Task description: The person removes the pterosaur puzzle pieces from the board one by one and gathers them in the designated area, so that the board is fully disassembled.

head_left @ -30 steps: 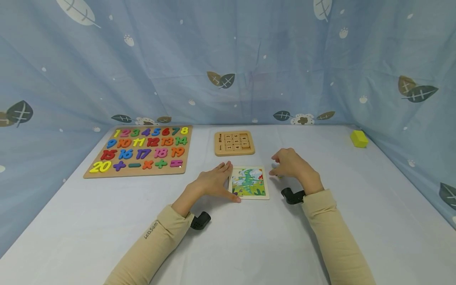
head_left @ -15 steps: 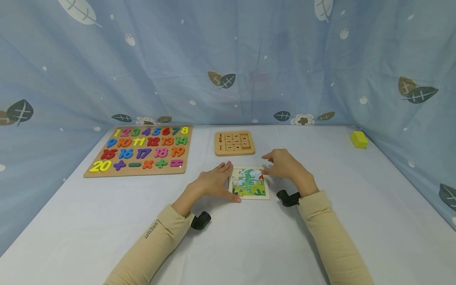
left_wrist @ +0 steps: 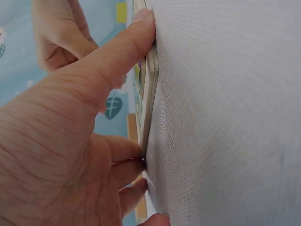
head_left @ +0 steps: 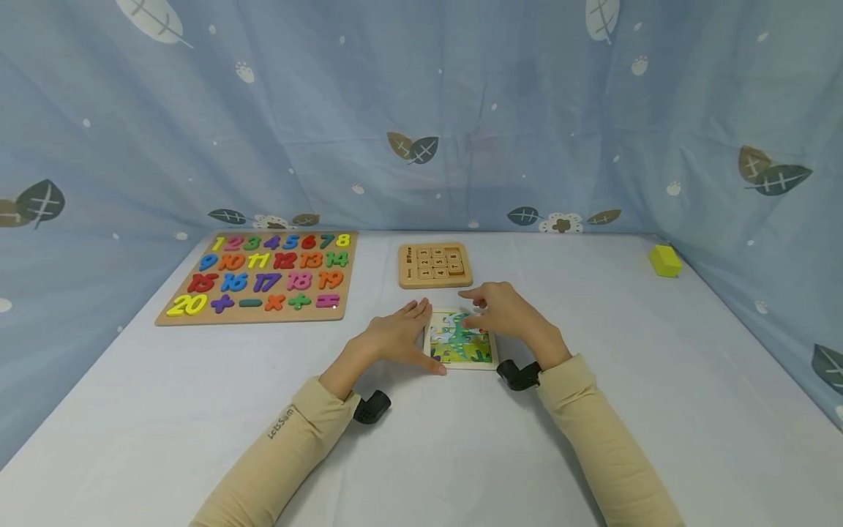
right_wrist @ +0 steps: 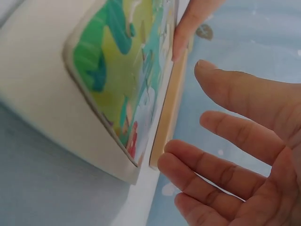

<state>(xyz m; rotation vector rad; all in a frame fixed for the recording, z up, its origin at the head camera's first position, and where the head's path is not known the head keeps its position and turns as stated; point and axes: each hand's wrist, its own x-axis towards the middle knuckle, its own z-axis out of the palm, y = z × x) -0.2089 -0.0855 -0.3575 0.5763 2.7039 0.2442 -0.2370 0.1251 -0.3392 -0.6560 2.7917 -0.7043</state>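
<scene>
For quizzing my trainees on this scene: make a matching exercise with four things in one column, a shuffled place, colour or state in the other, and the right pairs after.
1. dinosaur puzzle
2. coloured-number board
3. yellow block
4. number-tile board

A. at the far right
B. left hand touching its edge
C. wood-coloured, beyond the dinosaur puzzle
D. leftmost of the four

Pairs: 1-B; 2-D; 3-A; 4-C

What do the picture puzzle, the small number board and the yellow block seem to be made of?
Picture puzzle: likely thin wood, smooth printed face; its pale edge looks layered in the left wrist view.
Small number board: probably wood, rather matt, given its tan colour and dark digits.
Yellow block: perhaps plastic, foam or painted wood; its even, matt colour leaves this open.
</scene>
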